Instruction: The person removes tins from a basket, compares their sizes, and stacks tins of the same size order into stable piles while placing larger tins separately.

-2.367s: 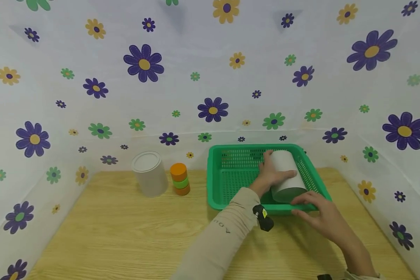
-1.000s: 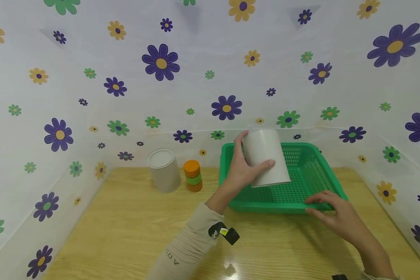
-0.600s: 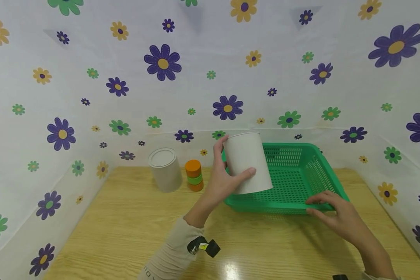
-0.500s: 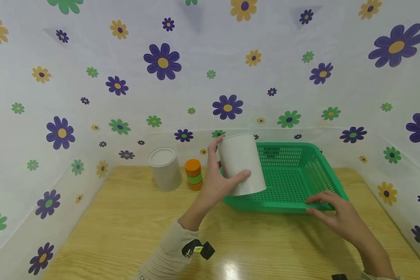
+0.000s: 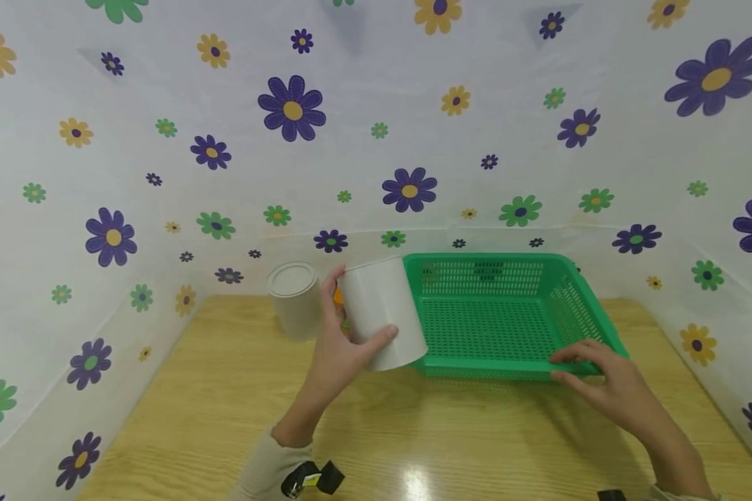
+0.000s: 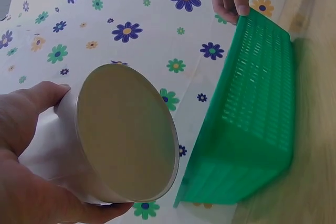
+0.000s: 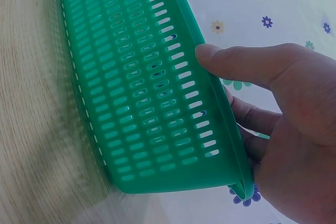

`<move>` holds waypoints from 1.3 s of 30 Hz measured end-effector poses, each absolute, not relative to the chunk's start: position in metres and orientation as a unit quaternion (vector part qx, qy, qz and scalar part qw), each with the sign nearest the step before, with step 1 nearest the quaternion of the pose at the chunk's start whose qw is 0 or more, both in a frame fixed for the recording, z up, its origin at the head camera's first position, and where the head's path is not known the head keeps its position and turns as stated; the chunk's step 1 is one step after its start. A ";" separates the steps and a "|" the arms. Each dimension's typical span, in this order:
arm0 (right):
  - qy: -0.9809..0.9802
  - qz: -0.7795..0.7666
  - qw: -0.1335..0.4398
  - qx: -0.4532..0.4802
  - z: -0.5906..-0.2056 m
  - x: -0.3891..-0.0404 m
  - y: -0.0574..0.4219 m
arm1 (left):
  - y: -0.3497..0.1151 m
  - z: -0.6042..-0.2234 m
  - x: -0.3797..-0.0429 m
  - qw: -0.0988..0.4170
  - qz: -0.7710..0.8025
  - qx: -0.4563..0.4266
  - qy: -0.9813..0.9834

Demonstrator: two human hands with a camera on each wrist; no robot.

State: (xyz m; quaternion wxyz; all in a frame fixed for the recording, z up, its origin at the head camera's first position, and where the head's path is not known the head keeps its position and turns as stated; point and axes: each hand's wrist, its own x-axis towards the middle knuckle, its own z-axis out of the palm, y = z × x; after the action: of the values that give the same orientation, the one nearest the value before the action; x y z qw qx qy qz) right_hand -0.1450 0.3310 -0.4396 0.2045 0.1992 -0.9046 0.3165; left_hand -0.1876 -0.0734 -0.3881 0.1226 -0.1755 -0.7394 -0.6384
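My left hand grips a plain white can, thumb on the near side and fingers round the far left. The can is tilted, held in the air just left of the green plastic basket; its flat end faces the left wrist camera. With thumb outside and fingers inside, my right hand pinches the basket's front rim near its right corner. In the right wrist view the thumb lies on that rim. Inside the basket only the bare mesh floor shows.
Another white can with a lid stands upright at the back left of the wooden table. Between it and the held can, an orange stacked container is mostly hidden behind the left hand. A flowered cloth forms the back and side walls.
My left hand has lifted the white can out of the basket and carried it left, past the basket's left side. The right hand stays at the basket rim.
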 end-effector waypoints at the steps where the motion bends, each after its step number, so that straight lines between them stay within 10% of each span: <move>1: -0.905 0.317 0.203 0.197 -0.439 -0.145 0.331 | -0.077 -0.390 -0.186 0.126 -0.635 -0.172 -0.743; 39: -0.905 0.317 0.202 0.200 -0.440 -0.146 0.331 | -0.206 -0.466 -0.170 0.294 -0.484 -0.066 -0.822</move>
State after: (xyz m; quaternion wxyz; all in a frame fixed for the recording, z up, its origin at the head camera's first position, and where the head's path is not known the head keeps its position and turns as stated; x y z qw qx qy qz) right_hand -0.1456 0.3314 -0.4397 0.2022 0.1999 -0.9047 0.3173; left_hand -0.1702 -0.2055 -0.4665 0.2940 -0.0661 -0.8218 -0.4835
